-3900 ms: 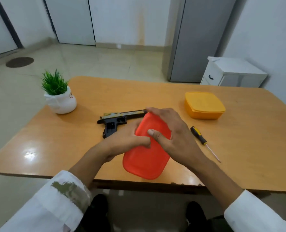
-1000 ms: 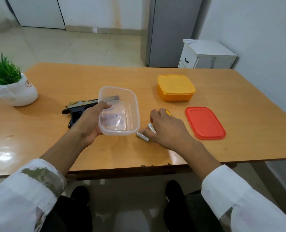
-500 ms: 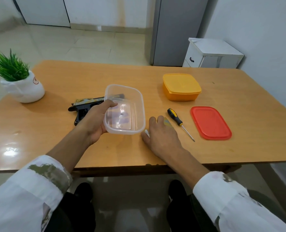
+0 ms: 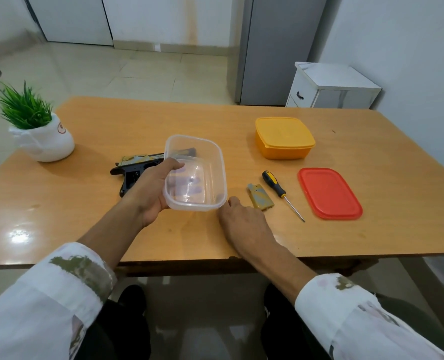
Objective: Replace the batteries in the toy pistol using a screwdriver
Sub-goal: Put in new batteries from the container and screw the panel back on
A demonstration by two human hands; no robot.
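Note:
The black and gold toy pistol (image 4: 135, 168) lies on the wooden table (image 4: 111, 126), partly behind my left hand (image 4: 148, 193). That hand grips a clear plastic container (image 4: 196, 172) by its left rim and tilts it toward me. My right hand (image 4: 241, 219) rests knuckles-up on the table at the container's near right corner, fingers curled under. The silver batteries are hidden beneath those fingers. The pistol's gold-grey battery cover (image 4: 260, 197) lies just right of that hand. Beside it lies the yellow-and-black screwdriver (image 4: 276, 185).
A red lid (image 4: 330, 193) lies flat to the right of the screwdriver. A closed orange box (image 4: 284, 137) stands behind it. A white pot with a green plant (image 4: 42, 137) sits at the far left. The table's front edge is just below my wrists.
The red lid came off and now lies at the right. My right hand closed over the batteries on the table and drew back to the container's corner, uncovering the battery cover.

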